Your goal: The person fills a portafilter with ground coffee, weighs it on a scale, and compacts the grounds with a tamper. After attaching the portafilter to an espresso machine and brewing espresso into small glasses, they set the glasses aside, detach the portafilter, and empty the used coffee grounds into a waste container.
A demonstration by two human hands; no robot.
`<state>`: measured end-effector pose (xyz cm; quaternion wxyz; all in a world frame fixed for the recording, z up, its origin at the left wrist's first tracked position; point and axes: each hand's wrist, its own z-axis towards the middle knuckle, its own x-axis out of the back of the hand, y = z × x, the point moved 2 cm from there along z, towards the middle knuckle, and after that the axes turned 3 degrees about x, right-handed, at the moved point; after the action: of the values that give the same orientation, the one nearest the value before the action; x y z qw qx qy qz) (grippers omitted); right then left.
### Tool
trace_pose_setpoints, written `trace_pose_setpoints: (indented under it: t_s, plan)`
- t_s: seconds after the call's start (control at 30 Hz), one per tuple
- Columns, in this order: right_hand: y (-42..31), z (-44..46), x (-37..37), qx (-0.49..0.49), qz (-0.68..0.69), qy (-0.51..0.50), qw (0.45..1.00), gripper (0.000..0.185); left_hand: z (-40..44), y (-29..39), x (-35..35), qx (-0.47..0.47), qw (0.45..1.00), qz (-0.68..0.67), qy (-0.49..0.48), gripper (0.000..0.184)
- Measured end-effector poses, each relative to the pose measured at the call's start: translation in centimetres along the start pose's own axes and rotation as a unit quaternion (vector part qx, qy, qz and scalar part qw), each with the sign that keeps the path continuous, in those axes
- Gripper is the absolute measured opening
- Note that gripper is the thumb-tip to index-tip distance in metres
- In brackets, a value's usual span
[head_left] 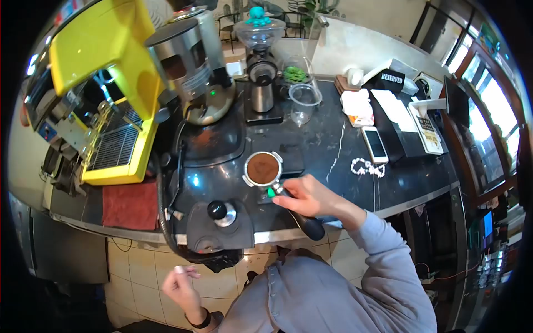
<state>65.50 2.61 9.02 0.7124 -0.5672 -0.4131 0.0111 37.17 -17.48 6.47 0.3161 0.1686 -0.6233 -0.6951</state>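
My right hand (304,196) is closed around the black handle of a portafilter (312,226) on the counter. Brown coffee grounds (263,168) fill its basket, and a small green piece shows near its neck. A dark flat pad (292,157) lies just behind the handle. To the left, a tamper (223,213) with a black knob stands on a grey tamping mat (240,236) at the counter's front edge. My left hand (181,288) hangs in the air below that edge, fingers loosely bent and apart, holding nothing visible.
On the left stand a yellow espresso machine (123,166) and a red cloth (130,206). Behind are two coffee grinders (214,100) (261,72) and a clear plastic cup (304,102). A phone (376,145), beaded bracelet (367,168) and card terminal (426,130) lie right. A black hose (162,211) crosses the front edge.
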Motion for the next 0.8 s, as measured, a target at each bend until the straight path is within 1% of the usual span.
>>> trace_pose_setpoints:
  t_s: [0.03, 0.07, 0.1, 0.13, 0.17, 0.23, 0.27, 0.37, 0.4, 0.43, 0.5, 0.6, 0.7, 0.8]
  plan:
    - [-1.0, -1.4, -1.1, -0.011, 0.020, 0.006, 1.000, 0.041, -0.8, -0.2, 0.3, 0.034, 0.998, -0.021, -0.048, 0.030]
    - [-1.8, -2.7, -2.4, -0.040, 0.008, 0.017, 0.999, 0.042, -1.6, -0.3, 0.4, 0.058, 0.992, -0.033, -0.108, 0.028]
    - [-2.7, -3.8, -3.8, -0.068, -0.004, 0.025, 0.997, 0.042, -2.4, -0.4, 0.6, 0.084, 0.982, -0.043, -0.166, 0.026]
    - [-3.6, -4.9, -5.6, -0.095, 0.014, 0.041, 0.995, 0.041, -3.0, -0.5, 0.8, 0.099, 0.968, -0.039, -0.228, 0.023]
    - [-4.4, -5.9, -7.4, -0.059, 0.029, 0.092, 0.994, 0.040, -3.7, -0.8, 1.1, 0.112, 0.950, -0.035, -0.288, 0.023]
    - [-5.0, -7.5, -11.0, -0.054, 0.018, 0.098, 0.994, 0.039, -5.2, -2.6, 1.8, 0.117, 0.924, -0.025, -0.363, 0.027]
    - [-5.5, -8.1, -12.7, -0.055, 0.048, 0.095, 0.993, 0.038, -5.9, -4.0, 2.4, 0.128, 0.901, -0.008, -0.415, 0.038]
    - [-5.6, -8.8, -18.6, -0.038, 0.077, 0.134, 0.987, 0.035, -8.0, -6.2, 3.3, 0.200, 0.879, -0.107, -0.419, 0.048]
    - [-6.2, -8.7, -19.8, -0.040, 0.053, 0.126, 0.990, 0.035, -8.5, -7.2, 3.8, 0.207, 0.865, -0.106, -0.445, 0.060]
    - [-6.7, -8.4, -21.1, -0.014, 0.074, 0.145, 0.987, 0.036, -8.7, -7.3, 4.1, 0.213, 0.865, -0.115, -0.439, 0.062]
    - [-5.9, -7.4, -24.3, -0.022, 0.132, 0.151, 0.979, 0.038, -9.1, -7.1, 4.4, 0.223, 0.866, -0.134, -0.426, 0.066]
    - [-6.8, -5.9, -26.1, -0.080, 0.098, 0.140, 0.982, 0.036, -9.6, -9.0, 4.3, 0.124, 0.895, -0.154, -0.401, 0.068]
    - [-6.6, -5.0, -27.7, -0.085, 0.078, 0.152, 0.982, 0.040, -9.4, -8.9, 4.9, 0.218, 0.871, -0.179, -0.403, 0.070]
    - [-6.8, -4.4, -28.2, -0.077, 0.057, 0.184, 0.978, 0.042, -8.5, -9.1, 5.0, 0.240, 0.880, -0.151, -0.380, 0.073]
